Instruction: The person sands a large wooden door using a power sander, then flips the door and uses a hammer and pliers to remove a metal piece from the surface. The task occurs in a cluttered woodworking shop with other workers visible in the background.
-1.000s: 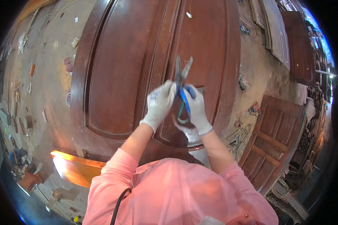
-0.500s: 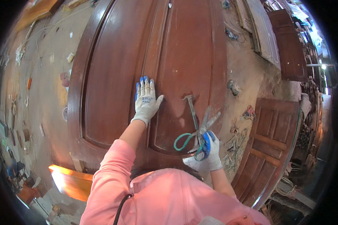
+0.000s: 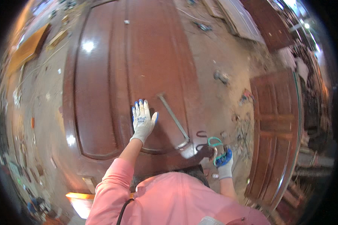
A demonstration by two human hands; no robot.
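Note:
My left hand, in a white glove with blue fingertips, lies flat with fingers extended on a reddish-brown panelled door. My right hand, gloved the same way, is closed around a pair of scissors with green looped handles, just off the door's near right edge. The blades are hard to make out. On the door between my hands lies a long metal tool with a short crosspiece at its far end. A shiny pale piece sits at its near end. Dark loops show close to the scissors.
Another brown panelled door stands at the right. On the floor beyond my right hand are a dark power tool and scattered scraps. Boards lean at the far right; an orange-brown board lies far left.
My right hand has moved right, off the door, carrying the scissors. The metal tool now lies at a different slant. My left hand stays flat on the door; the view has shifted.

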